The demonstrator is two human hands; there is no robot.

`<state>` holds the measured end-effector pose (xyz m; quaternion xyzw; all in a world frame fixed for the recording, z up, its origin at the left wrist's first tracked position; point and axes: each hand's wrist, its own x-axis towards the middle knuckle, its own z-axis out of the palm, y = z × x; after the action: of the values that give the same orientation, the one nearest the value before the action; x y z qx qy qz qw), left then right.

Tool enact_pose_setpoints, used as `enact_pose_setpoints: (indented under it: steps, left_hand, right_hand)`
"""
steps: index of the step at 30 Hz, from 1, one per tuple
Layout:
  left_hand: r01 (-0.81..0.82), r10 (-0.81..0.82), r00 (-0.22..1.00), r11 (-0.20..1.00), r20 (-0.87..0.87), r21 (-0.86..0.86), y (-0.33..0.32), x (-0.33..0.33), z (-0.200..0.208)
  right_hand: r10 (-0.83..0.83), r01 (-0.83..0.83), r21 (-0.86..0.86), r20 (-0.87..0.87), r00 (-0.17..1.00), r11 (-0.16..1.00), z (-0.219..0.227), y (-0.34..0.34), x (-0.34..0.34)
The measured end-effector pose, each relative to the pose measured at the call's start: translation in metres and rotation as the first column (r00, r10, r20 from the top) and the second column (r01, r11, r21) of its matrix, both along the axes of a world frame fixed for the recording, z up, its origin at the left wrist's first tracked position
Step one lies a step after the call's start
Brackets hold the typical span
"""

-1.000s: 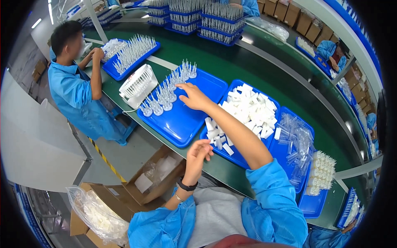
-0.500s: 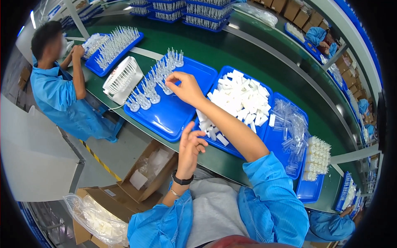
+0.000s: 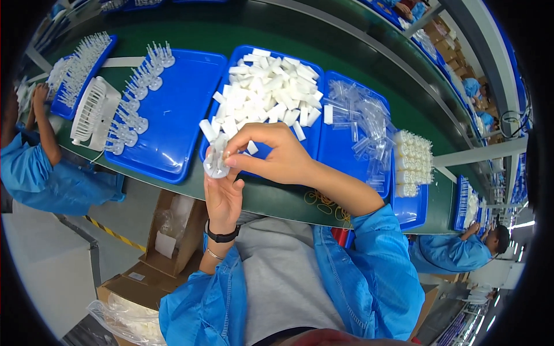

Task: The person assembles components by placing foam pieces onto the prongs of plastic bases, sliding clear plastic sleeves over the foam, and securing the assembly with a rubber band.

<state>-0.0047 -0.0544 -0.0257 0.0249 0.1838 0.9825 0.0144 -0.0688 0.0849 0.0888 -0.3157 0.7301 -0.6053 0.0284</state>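
Above the table's front edge, my left hand (image 3: pixel 224 199) holds up a small white translucent piece with a round base and prongs (image 3: pixel 216 165); its fingertips are partly behind the piece. From the right, my right hand (image 3: pixel 280 153) reaches over with thumb and forefinger pinched at the piece's side. Whether a separate small part sits in that pinch cannot be made out. Just behind both hands lies a blue tray (image 3: pixel 314 138) heaped with white rectangular blocks (image 3: pixel 271 86). On the blue tray (image 3: pixel 173 124) to the left, similar pronged pieces (image 3: pixel 130 112) stand in a slanting row.
A white slotted fan-like device (image 3: pixel 95 115) stands at the left tray's edge. To the right lie clear plastic tubes (image 3: pixel 363 115) in a blue tray and a stack of white cylinders (image 3: pixel 411 161). Yellow rubber bands (image 3: pixel 326 202) lie near the front edge. Co-workers sit at both sides.
My right hand has come back from the row of pronged pieces to my left hand. A pronged piece is now held between them. The view has shifted to the right.
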Motion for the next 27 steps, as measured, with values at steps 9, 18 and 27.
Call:
enact_pose_setpoints:
  steps: [9,18,27]
  left_hand:
    - [0.180,-0.183,0.983,0.981,0.034,0.075,0.007,0.003,-0.007]
    - [0.258,-0.263,0.964,0.958,0.025,0.129,0.012,0.007,-0.008]
    - [0.314,-0.315,0.949,0.948,0.009,0.061,0.011,0.005,-0.009]
  right_hand:
    - [-0.108,0.412,0.539,-0.507,0.855,0.734,-0.012,0.101,-0.018]
    - [0.090,0.511,0.706,-0.624,0.776,0.490,-0.065,0.118,-0.038]
    - [0.017,0.452,0.663,-0.573,0.819,0.597,-0.052,0.120,-0.042]
